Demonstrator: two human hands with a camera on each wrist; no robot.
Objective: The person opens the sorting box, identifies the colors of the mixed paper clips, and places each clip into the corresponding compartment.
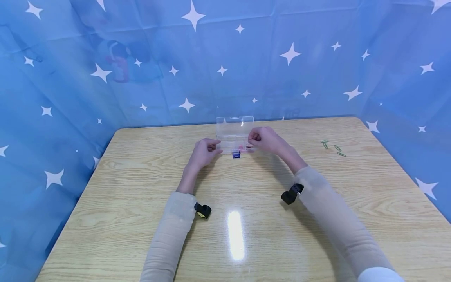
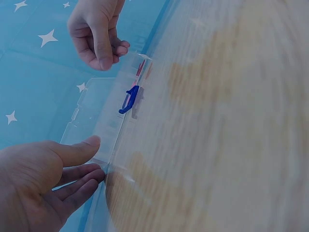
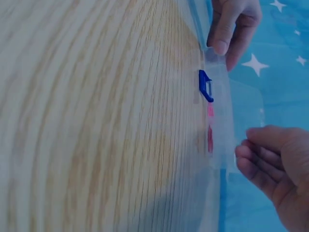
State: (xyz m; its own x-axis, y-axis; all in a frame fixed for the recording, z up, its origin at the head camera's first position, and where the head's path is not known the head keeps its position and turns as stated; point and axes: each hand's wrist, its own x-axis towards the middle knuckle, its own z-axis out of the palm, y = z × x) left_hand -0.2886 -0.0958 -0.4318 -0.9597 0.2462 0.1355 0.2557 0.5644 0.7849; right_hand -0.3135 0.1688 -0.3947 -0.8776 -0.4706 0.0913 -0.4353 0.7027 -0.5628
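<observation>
Two hands: both at the clear box (image 1: 235, 138), one at each end
Left hand (image 1: 204, 152): at the box's left end, thumb (image 2: 79, 150) on the end wall, fingers loosely curled just beside it, nothing pinched
Box: far middle of the table (image 1: 141, 203), lid (image 1: 234, 126) standing open behind it; see-through, so its edges are hard to trace
Clasp (image 1: 236, 154): blue, on the box's front wall, midway between the hands
Inside the box: red and pink bits (image 1: 243, 147), right of the clasp, too small to tell what they are
Right hand (image 1: 263, 139): at the box's right end, fingers curled; whether they pinch anything, cannot tell
Clips (image 1: 332, 147): four green ones, loose on the table well right of the box, apart from both hands
</observation>
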